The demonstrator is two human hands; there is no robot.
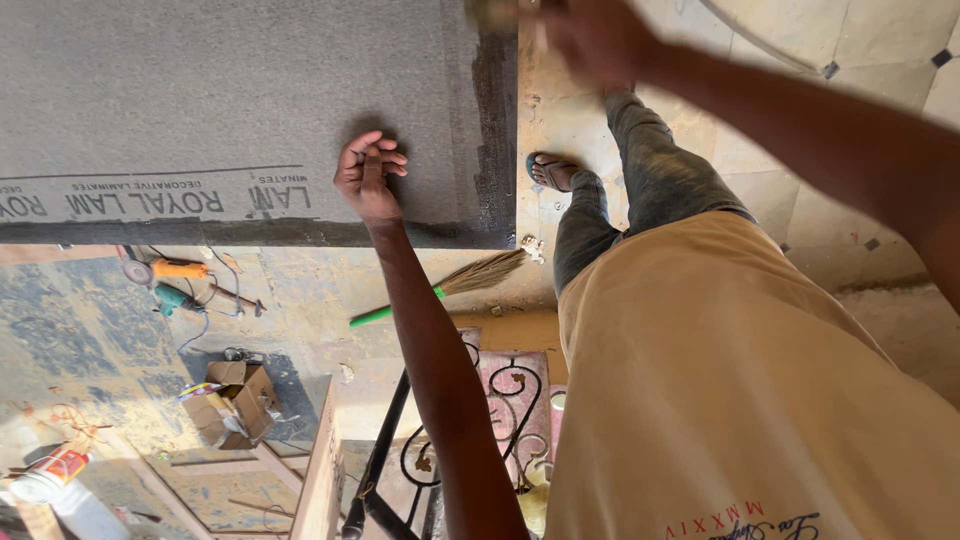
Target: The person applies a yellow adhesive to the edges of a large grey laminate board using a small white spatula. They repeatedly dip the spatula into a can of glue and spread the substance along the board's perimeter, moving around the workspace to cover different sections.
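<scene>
Your left hand pressed flat on the grey laminate sheet; your right hand, pretty blurry, was up by its dark glued edge.

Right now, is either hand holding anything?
Left hand presses flat on the grey laminate sheet, gripping nothing. Right hand is blurred; cannot tell.
</scene>
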